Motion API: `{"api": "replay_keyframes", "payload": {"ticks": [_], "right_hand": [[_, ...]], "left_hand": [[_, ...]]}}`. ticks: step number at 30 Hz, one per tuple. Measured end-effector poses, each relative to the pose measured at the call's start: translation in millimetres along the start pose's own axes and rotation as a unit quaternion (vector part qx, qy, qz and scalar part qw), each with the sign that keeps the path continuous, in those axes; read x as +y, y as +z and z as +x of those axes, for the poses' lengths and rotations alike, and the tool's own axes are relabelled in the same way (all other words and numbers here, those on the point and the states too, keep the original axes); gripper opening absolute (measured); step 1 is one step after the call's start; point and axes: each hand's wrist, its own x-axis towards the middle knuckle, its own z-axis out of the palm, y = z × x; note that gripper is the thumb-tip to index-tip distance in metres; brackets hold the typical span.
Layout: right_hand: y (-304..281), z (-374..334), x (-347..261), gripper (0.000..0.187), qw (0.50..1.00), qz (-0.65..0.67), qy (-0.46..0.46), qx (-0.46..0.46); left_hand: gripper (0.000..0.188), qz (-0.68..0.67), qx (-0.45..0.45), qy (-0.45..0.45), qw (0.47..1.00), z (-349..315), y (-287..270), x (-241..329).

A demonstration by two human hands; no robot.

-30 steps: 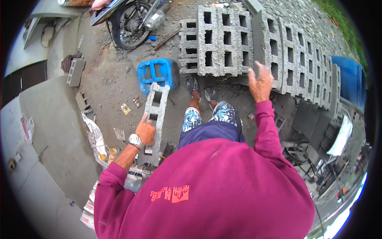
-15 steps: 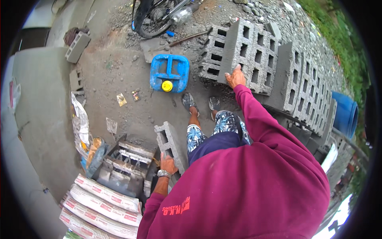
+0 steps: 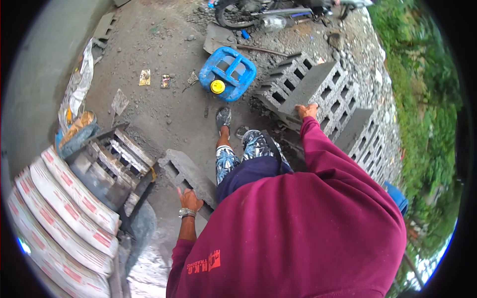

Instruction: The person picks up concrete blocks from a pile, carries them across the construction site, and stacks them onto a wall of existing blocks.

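A grey concrete hollow block hangs tilted beside my left thigh. My left hand, with a metal watch at the wrist, is closed on its edge near a hollow; some fingers are hidden. My right arm reaches forward to a stack of hollow blocks on the right. There my right hand is closed on the near edge of one hollow block, which stands among the others with its hollows facing right. More hollow blocks continue the row toward me.
A blue jug with a yellow cap stands ahead of my feet. Behind it lies a shovel, near a motorcycle. At left are a metal block mould and stacked white sacks. Gravel and greenery border the right side.
My view has turned, shifting the jug rightward and the sacks further left in the picture. Both hands keep their holds; the left-hand block now leans more.
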Motion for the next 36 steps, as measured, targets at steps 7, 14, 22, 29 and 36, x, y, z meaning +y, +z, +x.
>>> {"api": "replay_keyframes", "payload": {"ticks": [7,14,22,29,36], "right_hand": [[-28.5,15.8,6.8,0.051,1.000,0.007,-0.028,-0.006],[-186.9,-48.3,-89.3,0.049,0.949,0.150,-0.016,-0.278],[-193.1,-121.4,-99.9,0.030,0.761,-0.118,-0.420,-0.480],[-44.9,-345.4,-76.7,0.048,0.460,-0.414,-0.739,-0.264],[115.6,-554.2,-3.7,0.068,0.318,-0.588,-0.701,-0.250]], "left_hand": [[0.023,-0.015,0.058,-0.044,0.997,-47.9,74.8,28.4],[0.032,-0.080,-0.038,-0.094,0.992,-118.6,166.6,76.7],[0.038,-0.159,-0.091,-0.198,0.963,-208.5,290.6,117.7],[0.021,-0.377,-0.007,-0.305,0.874,-259.3,468.0,171.3],[0.022,-0.487,0.051,-0.402,0.774,-346.4,531.5,147.5]]}}
